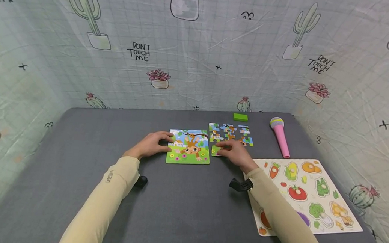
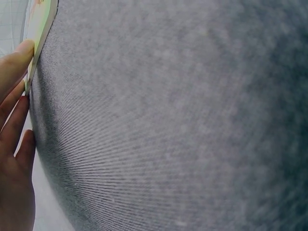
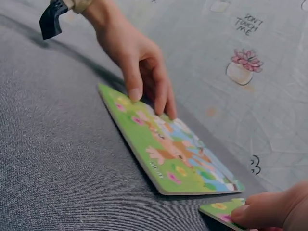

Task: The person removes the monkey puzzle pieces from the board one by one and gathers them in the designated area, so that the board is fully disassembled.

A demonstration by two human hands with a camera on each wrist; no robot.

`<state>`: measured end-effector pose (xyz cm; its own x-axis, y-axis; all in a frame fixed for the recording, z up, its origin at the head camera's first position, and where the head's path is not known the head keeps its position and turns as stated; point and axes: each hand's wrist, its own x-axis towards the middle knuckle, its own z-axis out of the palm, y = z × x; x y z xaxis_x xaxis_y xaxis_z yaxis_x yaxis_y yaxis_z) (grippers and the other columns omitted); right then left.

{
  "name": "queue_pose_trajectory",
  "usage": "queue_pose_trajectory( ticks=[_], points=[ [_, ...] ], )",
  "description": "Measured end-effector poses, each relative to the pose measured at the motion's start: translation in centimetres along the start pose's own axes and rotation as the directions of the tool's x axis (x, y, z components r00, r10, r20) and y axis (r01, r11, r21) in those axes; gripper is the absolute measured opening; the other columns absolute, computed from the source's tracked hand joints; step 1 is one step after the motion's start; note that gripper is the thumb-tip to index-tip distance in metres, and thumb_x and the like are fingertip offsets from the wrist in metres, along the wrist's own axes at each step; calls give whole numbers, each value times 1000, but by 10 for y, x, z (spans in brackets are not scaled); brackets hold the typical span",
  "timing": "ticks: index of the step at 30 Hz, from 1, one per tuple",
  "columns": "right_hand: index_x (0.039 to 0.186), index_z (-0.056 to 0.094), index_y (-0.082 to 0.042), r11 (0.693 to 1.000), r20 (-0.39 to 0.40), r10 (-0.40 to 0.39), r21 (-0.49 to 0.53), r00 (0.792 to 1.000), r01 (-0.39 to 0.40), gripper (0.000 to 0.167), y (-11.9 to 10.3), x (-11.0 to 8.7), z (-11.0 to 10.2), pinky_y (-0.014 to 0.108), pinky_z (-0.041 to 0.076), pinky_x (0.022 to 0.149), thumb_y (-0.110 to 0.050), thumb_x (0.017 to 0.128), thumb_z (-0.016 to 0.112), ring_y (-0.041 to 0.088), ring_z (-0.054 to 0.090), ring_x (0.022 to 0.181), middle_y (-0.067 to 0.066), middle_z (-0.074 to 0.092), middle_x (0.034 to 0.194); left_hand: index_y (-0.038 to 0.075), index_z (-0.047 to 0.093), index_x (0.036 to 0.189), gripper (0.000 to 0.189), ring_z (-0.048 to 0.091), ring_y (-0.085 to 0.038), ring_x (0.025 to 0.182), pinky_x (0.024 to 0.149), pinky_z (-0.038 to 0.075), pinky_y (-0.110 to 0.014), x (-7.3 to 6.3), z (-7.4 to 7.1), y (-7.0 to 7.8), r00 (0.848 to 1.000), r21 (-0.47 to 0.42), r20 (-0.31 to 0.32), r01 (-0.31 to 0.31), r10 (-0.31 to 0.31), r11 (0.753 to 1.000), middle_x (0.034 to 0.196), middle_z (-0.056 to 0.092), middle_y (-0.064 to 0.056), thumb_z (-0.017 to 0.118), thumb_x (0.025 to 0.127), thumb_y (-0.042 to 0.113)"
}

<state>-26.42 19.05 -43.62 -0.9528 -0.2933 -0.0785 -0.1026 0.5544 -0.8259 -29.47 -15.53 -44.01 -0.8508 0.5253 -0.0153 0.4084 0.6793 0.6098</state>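
In the head view a square monkey picture board [image 1: 189, 147] lies on the grey table. My left hand [image 1: 152, 143] is at its left edge, thumb and fingertips touching the rim; the right wrist view also shows this hand [image 3: 137, 57] there. Just right of the board, my right hand [image 1: 235, 153] holds a green jigsaw piece [image 1: 215, 150] between thumb and fingers, low over the table. The right wrist view shows a pink flower on this piece [image 3: 219, 208], though its far side is hidden by the hand. Several more jigsaw pieces [image 1: 229, 129] with parts of a similar picture lie behind my right hand.
A green block [image 1: 240, 117] sits at the table's back edge. To the right lies a pink toy microphone [image 1: 282, 141]. A white vegetable puzzle board [image 1: 342, 192] lies at front right, partly under my right forearm. Printed cloth [image 1: 198, 61] surrounds the table.
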Motion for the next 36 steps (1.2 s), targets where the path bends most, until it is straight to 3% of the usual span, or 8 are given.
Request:
queue_pose_trajectory(
  ticks=[8,15,24,36],
  points=[
    [123,67,-2,982,-58,-104,-166,993,93,32,1,3,7,43,53,80,-7,91,68,29,62,99,15,65,120,5,67,122,37,38,-33,138,114,31,-51,1,-1,-1,1000,11,5,-1,1,1000,145,48,-12,72,91,23],
    [117,69,-1,957,-59,-185,-239,981,167,29,3,3,7,42,54,75,-6,89,70,28,64,90,16,67,111,5,67,123,37,37,-32,139,114,30,-52,0,-1,-3,1000,-9,4,0,0,1000,146,48,-11,72,90,23],
    [118,68,2,941,16,-188,-282,982,184,32,2,-1,-1,45,53,84,-9,88,73,33,63,98,17,62,111,5,67,122,38,39,-32,138,114,31,-51,1,1,-3,1000,4,-8,-6,7,1000,145,49,-11,73,90,24],
    [119,68,0,949,6,-186,-259,982,182,32,5,1,1,43,53,87,-8,88,72,32,62,101,16,62,114,5,67,122,38,39,-32,138,114,31,-50,0,1,-2,1000,9,-8,2,-2,1000,145,49,-11,73,90,25]
  ],
)
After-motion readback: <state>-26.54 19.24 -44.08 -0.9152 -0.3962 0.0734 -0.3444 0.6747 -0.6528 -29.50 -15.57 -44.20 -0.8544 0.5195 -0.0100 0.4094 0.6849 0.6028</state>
